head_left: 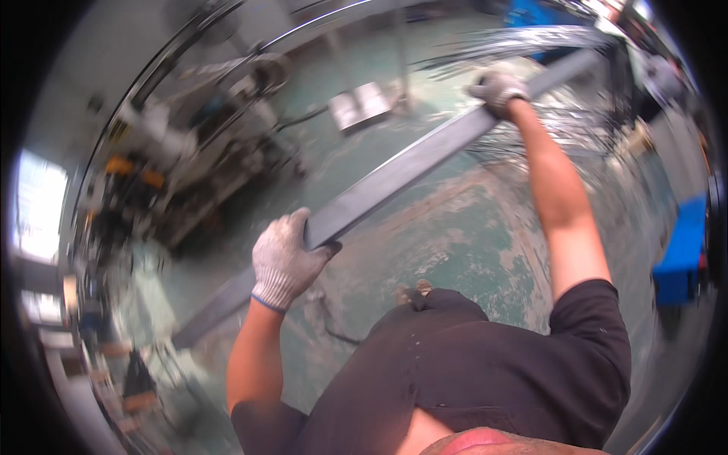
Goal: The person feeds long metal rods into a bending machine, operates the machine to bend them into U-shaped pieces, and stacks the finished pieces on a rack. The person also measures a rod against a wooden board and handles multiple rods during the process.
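A long grey metal bar (pixel 402 165) runs slantwise in front of me, from the lower left up to the upper right. My left hand (pixel 287 254), in a pale knitted work glove, is wrapped round it left of its middle. Farther along, my right hand (pixel 500 91), gloved the same way, grips it near the upper right. Both arms are stretched out and the bar is held above the floor. Beside my right hand lies a bundle of thin shiny metal strips (pixel 523 47); the bar's far end overlaps it in the picture.
Blurred machinery (pixel 220 171) stands along the left side. A pale metal box or plate (pixel 360 106) sits on the worn green floor (pixel 462 243) ahead. More shiny strips (pixel 557 129) lie under my right forearm's far side. A blue box-shaped thing (pixel 679 258) is at the right.
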`<act>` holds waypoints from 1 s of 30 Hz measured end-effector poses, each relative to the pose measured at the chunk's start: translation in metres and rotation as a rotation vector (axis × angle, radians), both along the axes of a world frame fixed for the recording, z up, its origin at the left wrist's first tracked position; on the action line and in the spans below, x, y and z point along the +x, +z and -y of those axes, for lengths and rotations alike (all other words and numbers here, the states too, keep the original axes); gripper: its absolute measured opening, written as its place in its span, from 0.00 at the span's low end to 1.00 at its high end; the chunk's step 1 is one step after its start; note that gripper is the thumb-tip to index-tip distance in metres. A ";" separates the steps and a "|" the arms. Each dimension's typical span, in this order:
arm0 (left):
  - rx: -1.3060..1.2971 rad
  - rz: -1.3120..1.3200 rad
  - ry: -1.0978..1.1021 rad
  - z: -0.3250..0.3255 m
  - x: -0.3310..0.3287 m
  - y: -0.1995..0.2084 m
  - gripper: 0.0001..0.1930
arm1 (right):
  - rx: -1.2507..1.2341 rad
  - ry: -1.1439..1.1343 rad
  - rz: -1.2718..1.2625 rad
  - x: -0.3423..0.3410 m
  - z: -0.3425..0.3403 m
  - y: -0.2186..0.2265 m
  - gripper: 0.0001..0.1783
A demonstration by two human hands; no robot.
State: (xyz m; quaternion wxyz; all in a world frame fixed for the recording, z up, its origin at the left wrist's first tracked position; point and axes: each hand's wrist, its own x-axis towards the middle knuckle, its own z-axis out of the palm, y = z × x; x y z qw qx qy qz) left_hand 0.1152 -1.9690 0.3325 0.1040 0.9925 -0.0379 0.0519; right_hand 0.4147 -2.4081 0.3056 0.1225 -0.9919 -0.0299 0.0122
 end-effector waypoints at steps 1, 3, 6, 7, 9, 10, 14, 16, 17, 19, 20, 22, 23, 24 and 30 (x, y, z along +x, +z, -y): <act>0.055 0.039 0.042 -0.017 -0.018 -0.002 0.39 | 0.034 -0.011 0.013 0.009 0.018 -0.010 0.30; 0.131 0.268 0.079 -0.052 -0.058 -0.021 0.40 | -0.027 0.026 0.143 0.009 0.056 -0.020 0.30; 0.323 0.480 0.252 -0.085 -0.131 -0.046 0.36 | 0.040 0.192 0.256 0.012 0.056 -0.027 0.28; 0.346 0.507 0.301 -0.090 -0.146 -0.051 0.37 | 0.101 0.169 0.209 0.018 0.065 -0.032 0.28; 0.362 0.537 0.394 -0.089 -0.146 -0.059 0.39 | 0.073 0.193 0.149 0.051 0.069 -0.049 0.29; 0.342 0.555 0.423 -0.085 -0.147 -0.060 0.38 | 0.101 0.208 0.148 0.062 0.074 -0.055 0.29; 0.200 0.497 0.474 -0.070 -0.163 -0.077 0.34 | 0.086 0.277 0.064 0.089 0.090 -0.064 0.30; 0.131 0.426 0.465 -0.061 -0.202 -0.114 0.30 | 0.070 0.249 0.082 0.081 0.081 -0.066 0.32; 0.054 0.230 0.517 -0.056 -0.222 -0.144 0.27 | 0.070 0.221 0.076 0.076 0.066 -0.061 0.34; -0.225 -0.092 0.600 -0.058 -0.265 -0.213 0.21 | 0.090 0.152 0.130 0.052 0.048 -0.074 0.37; -0.445 -0.200 0.656 -0.060 -0.300 -0.245 0.20 | 0.033 0.133 0.047 0.047 0.030 -0.066 0.38; -0.827 -0.409 0.954 -0.063 -0.393 -0.330 0.19 | 0.021 0.117 0.082 0.026 -0.011 -0.059 0.39; -0.733 -0.493 1.035 -0.064 -0.448 -0.371 0.18 | 0.008 0.100 0.131 0.012 -0.028 -0.059 0.39; -0.730 -0.586 1.172 -0.068 -0.498 -0.388 0.18 | 0.032 0.129 0.148 -0.002 -0.039 -0.060 0.38; -0.725 -0.820 1.635 -0.099 -0.706 -0.390 0.19 | 0.078 0.023 0.299 -0.088 -0.161 -0.083 0.38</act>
